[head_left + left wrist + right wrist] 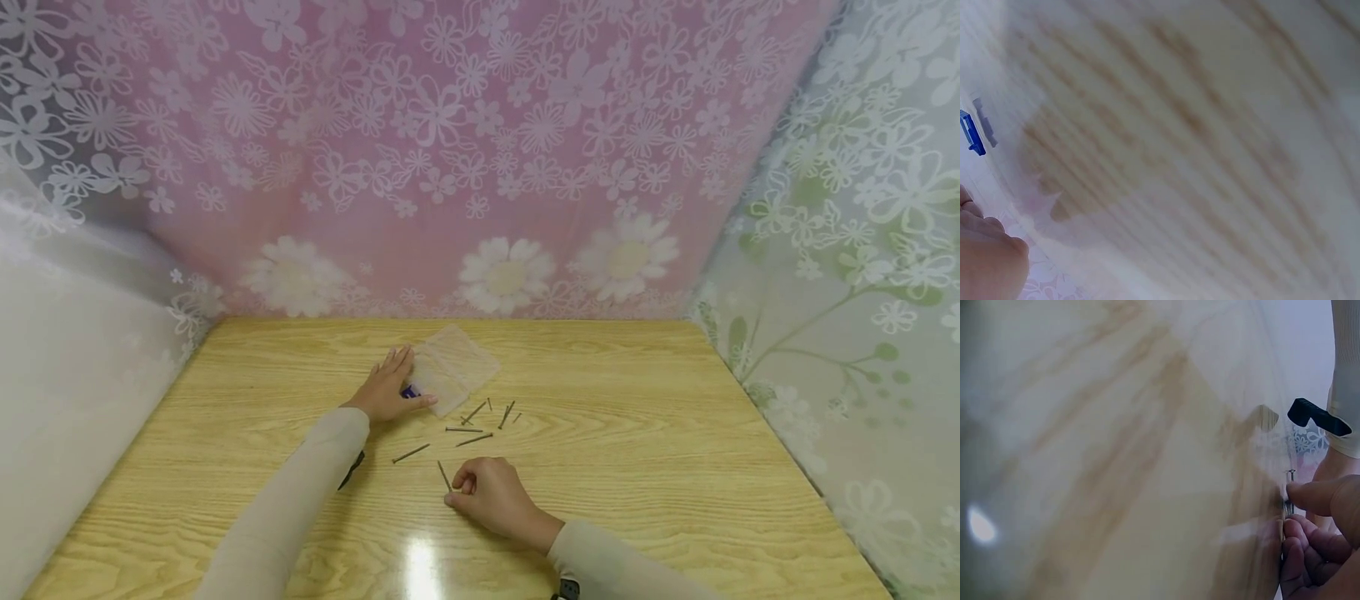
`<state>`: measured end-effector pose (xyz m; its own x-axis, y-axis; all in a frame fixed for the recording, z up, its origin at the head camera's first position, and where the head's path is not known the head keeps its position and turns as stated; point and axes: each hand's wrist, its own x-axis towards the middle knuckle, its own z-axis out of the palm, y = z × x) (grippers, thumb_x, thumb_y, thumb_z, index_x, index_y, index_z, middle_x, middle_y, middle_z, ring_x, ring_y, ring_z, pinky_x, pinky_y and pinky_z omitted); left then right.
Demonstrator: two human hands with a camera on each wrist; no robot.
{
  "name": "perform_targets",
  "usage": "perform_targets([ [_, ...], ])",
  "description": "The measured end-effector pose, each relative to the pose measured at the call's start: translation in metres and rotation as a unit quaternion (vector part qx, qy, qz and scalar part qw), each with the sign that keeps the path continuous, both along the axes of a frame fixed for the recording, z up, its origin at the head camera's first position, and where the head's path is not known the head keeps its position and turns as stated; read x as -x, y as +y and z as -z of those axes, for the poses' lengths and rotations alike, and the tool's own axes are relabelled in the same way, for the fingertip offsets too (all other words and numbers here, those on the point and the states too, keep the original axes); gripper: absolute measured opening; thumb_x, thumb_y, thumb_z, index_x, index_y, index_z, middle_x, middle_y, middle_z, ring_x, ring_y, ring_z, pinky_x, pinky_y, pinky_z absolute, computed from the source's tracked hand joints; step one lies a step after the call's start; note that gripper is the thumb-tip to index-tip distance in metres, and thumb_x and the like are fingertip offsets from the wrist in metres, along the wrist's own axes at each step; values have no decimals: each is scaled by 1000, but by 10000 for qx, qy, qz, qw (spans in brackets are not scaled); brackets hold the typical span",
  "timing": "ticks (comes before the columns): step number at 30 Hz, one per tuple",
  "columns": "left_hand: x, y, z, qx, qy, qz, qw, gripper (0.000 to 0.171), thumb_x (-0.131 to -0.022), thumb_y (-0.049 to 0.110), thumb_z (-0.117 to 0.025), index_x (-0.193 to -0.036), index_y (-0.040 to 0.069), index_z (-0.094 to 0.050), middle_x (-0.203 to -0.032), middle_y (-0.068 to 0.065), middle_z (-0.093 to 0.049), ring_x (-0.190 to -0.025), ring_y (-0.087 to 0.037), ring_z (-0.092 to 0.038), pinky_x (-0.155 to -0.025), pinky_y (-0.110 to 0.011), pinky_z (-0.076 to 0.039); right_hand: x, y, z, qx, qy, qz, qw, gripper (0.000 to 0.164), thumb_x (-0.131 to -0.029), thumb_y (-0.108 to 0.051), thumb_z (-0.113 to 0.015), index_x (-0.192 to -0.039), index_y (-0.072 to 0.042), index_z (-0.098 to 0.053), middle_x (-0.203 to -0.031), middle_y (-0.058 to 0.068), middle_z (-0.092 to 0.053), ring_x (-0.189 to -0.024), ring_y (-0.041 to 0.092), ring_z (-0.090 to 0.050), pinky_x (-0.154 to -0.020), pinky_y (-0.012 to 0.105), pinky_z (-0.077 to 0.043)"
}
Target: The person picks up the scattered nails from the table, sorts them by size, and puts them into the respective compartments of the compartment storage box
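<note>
While the right hand [495,497] pinches one nail [443,473], other nails [475,439] lie beyond it.

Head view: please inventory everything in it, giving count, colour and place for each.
Nails: at least eight, grey, mid-table; the small ones overlap, so exact count unclear.
Bag: one, clear, beyond the nails.
Blue item: one, blue, beside the left thumb; partly covered.
Table: one, light wood, beneath everything.
Backdrop: one, pink with white flowers, behind the table.
Side sheets: two, whitish, left and right.
Left grip: one, bare, over the bag's left edge.
Right grip: one, bare, near middle, pinching a nail.
Sleeves: two, cream, near edge.
Wrist cameras: two, black, at the sleeves.
</note>
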<state>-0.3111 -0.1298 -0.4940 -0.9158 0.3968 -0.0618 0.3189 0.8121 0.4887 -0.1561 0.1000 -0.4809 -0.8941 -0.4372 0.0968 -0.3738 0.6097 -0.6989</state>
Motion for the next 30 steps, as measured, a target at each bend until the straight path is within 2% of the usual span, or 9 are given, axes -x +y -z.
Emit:
perform_targets([
  [5,0,0,0,-26,-61,1,10000,115,-77,81,-49,-155,12,-1,-162,-5,3,-147,-25,8,-118,-52,2,0,0,0,-178,225,57,9996,9,-81,-14,-77,-76,-10,-70,-64,-12,-57,-56,-5,-48,-52,14,-44],
  [14,1,-1,1,-3,-11,27,10000,114,-77,80,-49,-156,12,-2,-162,-6,2,-147,-25,7,-118,-52,1,3,0,-1,-381,567,90,9976,17,-80,-2,-70,-66,-9,-67,-56,-11,-54,-49,-5,-43,-47,13,-41],
  [20,1,-1,0,-16,-4,29,10000,115,-76,81,-48,-155,12,-2,-162,-6,1,-148,-26,7,-118,-52,1,6,1,-2,-385,431,-18,9983,18,-83,-3,-69,-67,-9,-67,-57,-10,-55,-49,-5,-43,-47,13,-41],
  [25,0,0,-3,-11,19,33,10000,114,-78,79,-51,-155,9,-4,-162,-9,0,-148,-28,5,-117,-53,0,9,4,-4,-172,188,-84,9996,15,-84,-4,-67,-69,-8,-68,-58,-9,-57,-50,-4,-46,-48,14,-43],
  [30,-3,3,-7,-34,-18,2,10000,112,-80,75,-54,-155,9,-4,-162,-9,0,-148,-27,5,-118,-52,0,18,8,-10,56,-37,29,10000,13,-85,-8,-67,-73,-8,-72,-64,-6,-62,-54,-2,-50,-53,18,-46],
])
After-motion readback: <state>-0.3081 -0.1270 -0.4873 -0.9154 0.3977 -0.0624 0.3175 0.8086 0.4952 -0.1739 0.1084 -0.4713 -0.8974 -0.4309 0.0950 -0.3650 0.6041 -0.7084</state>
